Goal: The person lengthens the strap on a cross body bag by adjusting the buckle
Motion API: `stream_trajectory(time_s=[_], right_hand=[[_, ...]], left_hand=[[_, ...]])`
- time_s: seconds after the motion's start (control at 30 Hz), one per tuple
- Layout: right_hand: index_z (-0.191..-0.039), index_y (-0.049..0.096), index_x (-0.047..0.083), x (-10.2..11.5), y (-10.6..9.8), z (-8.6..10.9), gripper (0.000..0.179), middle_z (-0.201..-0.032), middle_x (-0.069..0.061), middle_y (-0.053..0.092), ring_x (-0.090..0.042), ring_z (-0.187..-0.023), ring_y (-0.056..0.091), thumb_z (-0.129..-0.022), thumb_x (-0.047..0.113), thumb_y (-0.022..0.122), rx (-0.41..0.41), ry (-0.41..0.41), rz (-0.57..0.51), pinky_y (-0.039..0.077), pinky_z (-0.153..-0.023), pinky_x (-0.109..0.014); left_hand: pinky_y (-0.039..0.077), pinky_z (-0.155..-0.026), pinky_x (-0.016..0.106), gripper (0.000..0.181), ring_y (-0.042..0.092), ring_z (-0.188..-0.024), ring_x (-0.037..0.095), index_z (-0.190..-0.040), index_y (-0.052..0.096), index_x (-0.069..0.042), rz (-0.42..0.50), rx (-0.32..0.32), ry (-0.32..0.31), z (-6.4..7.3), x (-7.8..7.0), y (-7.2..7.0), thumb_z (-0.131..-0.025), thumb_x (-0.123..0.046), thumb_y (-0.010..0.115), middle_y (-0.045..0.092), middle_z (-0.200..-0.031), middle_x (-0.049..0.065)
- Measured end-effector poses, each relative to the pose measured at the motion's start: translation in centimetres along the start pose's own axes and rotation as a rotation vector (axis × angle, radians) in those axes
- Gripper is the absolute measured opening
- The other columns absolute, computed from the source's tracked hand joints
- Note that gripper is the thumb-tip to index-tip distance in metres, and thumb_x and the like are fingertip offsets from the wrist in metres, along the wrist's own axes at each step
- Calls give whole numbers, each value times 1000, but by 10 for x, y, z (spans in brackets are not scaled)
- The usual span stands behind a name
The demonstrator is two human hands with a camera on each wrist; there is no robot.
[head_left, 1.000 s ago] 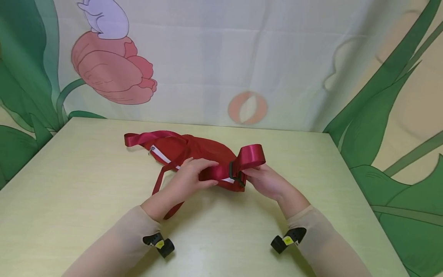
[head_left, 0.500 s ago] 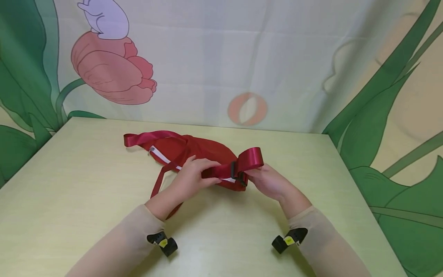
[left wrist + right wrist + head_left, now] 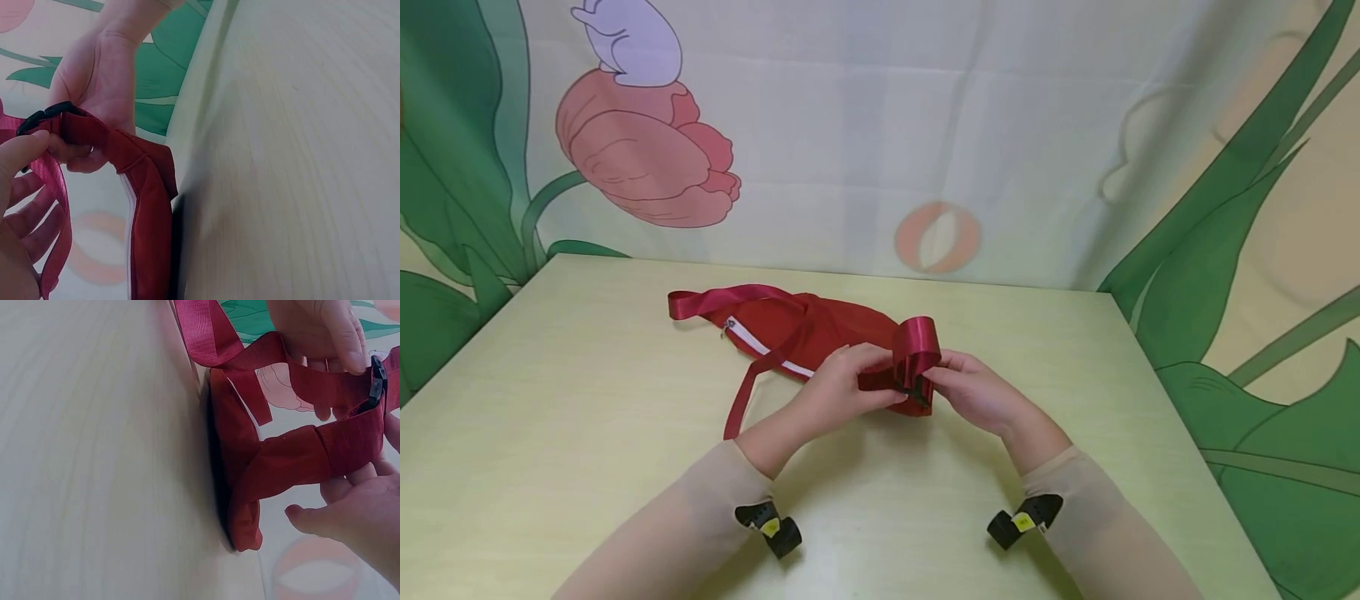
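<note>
A red waist bag [image 3: 853, 321] with a white zipper [image 3: 748, 336] lies on the table, its dark red strap [image 3: 917, 340] standing up in a loop at the right end. My left hand [image 3: 842, 387] pinches the strap between thumb and fingers, right beside a black strap buckle [image 3: 377, 381]. From the other side, my right hand [image 3: 976, 387] holds the webbing at the bag's end, fingers curled under it in the left wrist view. The buckle [image 3: 47, 115] sits between the two hands, partly covered by the left thumb there.
The pale wooden table [image 3: 587, 483] reaches back to a printed cloth [image 3: 790, 167] with flowers and leaves. Another length of strap [image 3: 741, 408] hangs from the bag toward the left forearm, and a strap loop [image 3: 683, 305] rests at the far left.
My left hand has moved right along the strap, toward the right hand. The upright strap loop has shifted left and narrowed; the right hand stays almost in place.
</note>
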State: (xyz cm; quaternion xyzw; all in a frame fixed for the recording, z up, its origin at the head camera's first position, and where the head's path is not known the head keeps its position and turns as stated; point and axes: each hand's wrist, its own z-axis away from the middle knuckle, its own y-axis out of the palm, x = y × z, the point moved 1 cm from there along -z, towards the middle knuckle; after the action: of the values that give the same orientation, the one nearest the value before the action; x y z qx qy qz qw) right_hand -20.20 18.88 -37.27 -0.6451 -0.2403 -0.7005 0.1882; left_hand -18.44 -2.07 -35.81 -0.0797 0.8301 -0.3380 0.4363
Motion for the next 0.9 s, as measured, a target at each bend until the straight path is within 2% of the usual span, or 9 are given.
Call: stream_trajectory(time_s=[0.1, 0.17, 0.27, 0.33, 0.4, 0.47, 0.6, 0.7, 0.9], right_hand=[[-108, 63, 15, 1, 0, 1, 23, -115, 0, 58, -24, -124, 38, -97, 7, 44, 8, -7, 17, 17, -110, -46], [-108, 63, 14, 1, 0, 1, 24, -114, 1, 59, -23, -124, 38, -97, 6, 43, 8, -18, 24, 17, -110, -46], [-109, 61, 13, 1, 0, 2, 25, -112, 2, 60, -20, -121, 41, -96, 5, 42, 13, -37, 23, 16, -110, -46], [-108, 60, 12, 1, 0, 2, 23, -108, 2, 62, -19, -117, 45, -96, 4, 42, 8, -37, 22, 18, -109, -45], [-109, 59, 10, 1, 1, 1, 22, -107, 1, 62, -18, -115, 47, -97, 4, 42, 10, -30, 23, 18, -109, -44], [-109, 58, 8, 1, 3, 0, 19, -107, 0, 61, -19, -113, 48, -97, 6, 43, 14, -23, 33, 19, -109, -44], [-110, 55, 4, 2, 6, -1, 18, -109, -2, 58, -20, -115, 45, -96, 6, 44, 17, -19, 45, 19, -109, -43], [-111, 56, 4, 1, 5, 0, 19, -110, -2, 59, -22, -117, 44, -96, 5, 43, 20, -21, 50, 19, -109, -44], [-112, 54, 2, 1, 0, 2, 19, -108, -3, 59, -21, -114, 46, -97, 7, 43, 30, -36, 72, 22, -108, -43]], left_hand=[[40, -93, 39, 36, 57, -97, 14, -110, 67, -8, -50, 13, 4, 2, 3, -3, -77, -19, 77, 64, -103, 2], [34, -98, 47, 36, 57, -99, 16, -110, 67, -8, -146, 8, -1, 4, 5, -7, -78, -20, 77, 64, -104, 2], [25, -103, 55, 36, 57, -103, 17, -109, 68, -10, -295, 12, -41, 7, 8, -10, -77, -21, 78, 64, -106, 3], [24, -103, 56, 40, 56, -105, 19, -112, 67, -10, -352, 29, -56, 7, 8, -10, -76, -22, 78, 63, -109, 4], [25, -103, 57, 45, 55, -109, 20, -115, 64, -10, -357, 54, -44, 6, 6, -8, -76, -25, 79, 63, -112, 5], [25, -102, 58, 47, 56, -108, 21, -115, 63, -9, -315, 65, -23, 6, 3, -4, -76, -27, 78, 63, -111, 5], [26, -102, 58, 39, 59, -99, 17, -109, 64, -10, -183, 46, -12, 4, -1, 2, -76, -25, 78, 67, -101, 0], [25, -102, 58, 35, 61, -96, 17, -107, 66, -9, -143, 34, -29, 4, 1, 1, -76, -22, 78, 68, -99, 0], [26, -101, 56, 38, 59, -101, 17, -111, 67, -12, -345, 52, -96, 6, 10, -5, -76, -25, 77, 67, -104, 1]])
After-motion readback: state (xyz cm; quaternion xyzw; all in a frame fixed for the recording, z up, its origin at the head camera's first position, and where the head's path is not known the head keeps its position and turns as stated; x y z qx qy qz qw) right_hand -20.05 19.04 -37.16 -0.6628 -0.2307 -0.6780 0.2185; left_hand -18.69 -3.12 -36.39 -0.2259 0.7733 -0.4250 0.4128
